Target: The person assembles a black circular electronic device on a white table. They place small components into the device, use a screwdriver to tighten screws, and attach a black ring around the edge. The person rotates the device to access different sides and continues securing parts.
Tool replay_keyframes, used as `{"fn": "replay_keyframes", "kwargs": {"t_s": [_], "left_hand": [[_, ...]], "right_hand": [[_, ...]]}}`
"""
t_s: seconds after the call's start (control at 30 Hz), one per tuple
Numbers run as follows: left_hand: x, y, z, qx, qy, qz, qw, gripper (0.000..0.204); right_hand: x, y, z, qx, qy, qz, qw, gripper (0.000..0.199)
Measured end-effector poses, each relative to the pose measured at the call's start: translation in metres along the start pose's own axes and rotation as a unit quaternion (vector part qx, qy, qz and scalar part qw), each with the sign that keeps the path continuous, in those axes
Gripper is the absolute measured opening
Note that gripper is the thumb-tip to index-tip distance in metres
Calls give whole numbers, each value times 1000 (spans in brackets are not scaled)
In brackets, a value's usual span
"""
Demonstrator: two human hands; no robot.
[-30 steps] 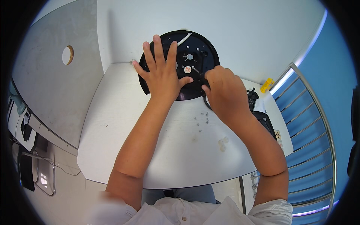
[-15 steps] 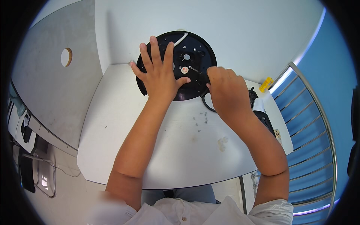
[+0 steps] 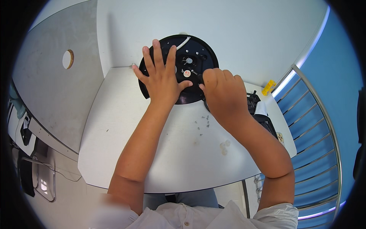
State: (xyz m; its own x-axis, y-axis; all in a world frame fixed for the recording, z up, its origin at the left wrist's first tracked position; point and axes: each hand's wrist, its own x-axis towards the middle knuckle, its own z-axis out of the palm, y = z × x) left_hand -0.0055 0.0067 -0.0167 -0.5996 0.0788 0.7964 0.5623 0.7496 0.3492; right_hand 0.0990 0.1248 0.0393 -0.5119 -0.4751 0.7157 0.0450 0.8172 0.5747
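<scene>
A round black base plate [image 3: 190,97] with a raised rim leans at the far side of the table, against the wall. My left hand [image 3: 162,78] lies on its left part with the fingers spread. In my right hand [image 3: 225,89] is a screwdriver [image 3: 200,78] with a dark handle, gripped from above. Its thin shaft reaches a screw near the small round sticker [image 3: 187,73] on the plate. The fingers hide most of the handle. A white strip [image 3: 183,43] and several screw heads show on the plate. Several loose small screws [image 3: 207,121] lie on the table between my forearms.
The white table [image 3: 183,160] has a curved near edge. Right of my forearm lie black items [image 3: 253,102], a white piece [image 3: 261,108] and a yellow object [image 3: 268,87]. A metal railing [image 3: 324,114] runs along the right, a grey panel [image 3: 57,99] along the left.
My right hand has shifted slightly left, toward the plate, with the screwdriver still in it. My left hand keeps its place on the plate.
</scene>
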Motion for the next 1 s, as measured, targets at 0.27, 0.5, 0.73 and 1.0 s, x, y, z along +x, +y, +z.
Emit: {"fn": "replay_keyframes", "kwargs": {"t_s": [0.27,0.5,0.73,1.0], "left_hand": [[0,-2,6,-7,21,9,1000,116],[0,-4,3,-5,3,3,1000,116],[0,-3,7,-7,17,9,1000,116],[0,-3,3,-2,-5,1,1000,115]], "right_hand": [[8,2,-14,26,-84,67,994,39],[-2,3,-1,97,3,1,995,37],[-8,5,-7,10,-91,97,991,41],[-8,6,-9,36,-52,20,998,38]]}}
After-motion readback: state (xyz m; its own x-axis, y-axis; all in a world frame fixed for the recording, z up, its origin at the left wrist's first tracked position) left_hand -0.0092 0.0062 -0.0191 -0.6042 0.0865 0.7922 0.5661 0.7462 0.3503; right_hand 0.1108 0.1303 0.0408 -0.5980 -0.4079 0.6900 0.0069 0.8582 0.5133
